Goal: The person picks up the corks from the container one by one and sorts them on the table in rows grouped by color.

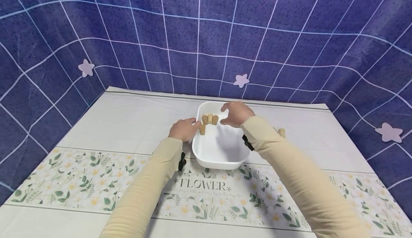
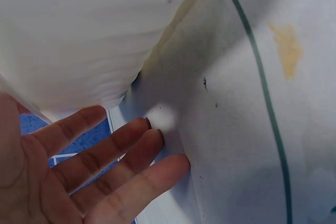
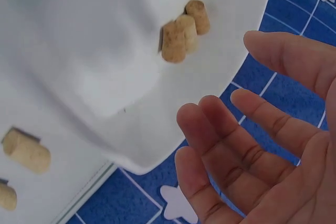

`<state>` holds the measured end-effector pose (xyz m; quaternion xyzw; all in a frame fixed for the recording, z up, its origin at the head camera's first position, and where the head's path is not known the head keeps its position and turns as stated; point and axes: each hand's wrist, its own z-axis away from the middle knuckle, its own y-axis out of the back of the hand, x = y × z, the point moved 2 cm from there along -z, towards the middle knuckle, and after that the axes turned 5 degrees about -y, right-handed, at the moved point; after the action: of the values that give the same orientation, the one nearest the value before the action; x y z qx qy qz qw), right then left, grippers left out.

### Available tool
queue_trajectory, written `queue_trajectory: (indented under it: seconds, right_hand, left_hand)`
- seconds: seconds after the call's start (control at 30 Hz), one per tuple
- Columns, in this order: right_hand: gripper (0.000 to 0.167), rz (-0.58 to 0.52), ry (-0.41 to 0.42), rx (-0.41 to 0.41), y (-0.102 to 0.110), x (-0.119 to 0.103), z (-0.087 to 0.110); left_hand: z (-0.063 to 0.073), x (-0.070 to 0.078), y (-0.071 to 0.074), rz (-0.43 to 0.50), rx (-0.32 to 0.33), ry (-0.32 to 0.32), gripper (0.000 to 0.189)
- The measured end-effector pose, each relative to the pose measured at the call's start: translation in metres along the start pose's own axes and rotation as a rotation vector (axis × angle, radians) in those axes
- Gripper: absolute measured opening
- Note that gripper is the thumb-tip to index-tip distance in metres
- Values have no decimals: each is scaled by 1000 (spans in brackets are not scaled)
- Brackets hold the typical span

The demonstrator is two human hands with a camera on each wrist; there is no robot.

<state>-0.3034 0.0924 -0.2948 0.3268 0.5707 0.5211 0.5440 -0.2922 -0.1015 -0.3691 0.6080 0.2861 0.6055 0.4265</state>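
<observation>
A white plastic tub [image 1: 222, 164] stands on the table with several cork stoppers [image 1: 210, 119] inside, toward its far left. Three stand side by side, and one cork [image 1: 202, 129] lies a little nearer. My left hand [image 1: 183, 129] holds the tub's left rim, its thumb at the rim and its index fingertip against the outer wall; the other fingers [image 2: 121, 177] extend loosely below. Over the tub's far right part is my right hand [image 1: 237, 114], fingers spread and apart from the thumb, nothing between them [image 3: 252, 145].
To the right of the tub, a cork [image 1: 281, 132] lies on the table, partly behind my right forearm; the right wrist view shows two corks [image 3: 29, 150] there. A blue grid-patterned curtain [image 1: 212, 34] rises behind the table. A floral printed band [image 1: 96, 184] crosses the tablecloth.
</observation>
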Motion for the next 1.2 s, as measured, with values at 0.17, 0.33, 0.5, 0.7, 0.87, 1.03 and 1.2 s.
queue_trajectory:
  seconds: [0.17,0.33,0.5,0.7,0.87,1.03,1.2]
  right_hand:
    - [52,0,-1,-31,-10,-5,-6]
    - [52,-3,-14,-50,-22,-6,-16]
    - [50,-3,-25,-71,-31,-11,-22]
    - [51,5,-17,-102,-38,-19,-21]
    - [51,1,-8,-117,-44,-23,-23]
    - [53,7,29,-138,-52,-24,-31]
    - [52,18,56,-145,-63,-23,-39]
  left_hand:
    - [3,2,2,-5,-2,-3,59]
    - [3,2,2,-9,-4,-5,59]
    - [2,1,2,-19,1,-12,59]
    - [1,1,1,-26,-3,-16,59]
    - [2,1,1,-26,-4,-22,58]
    - [3,2,2,-19,-8,-17,58]
    - [4,2,3,-27,-12,-17,59]
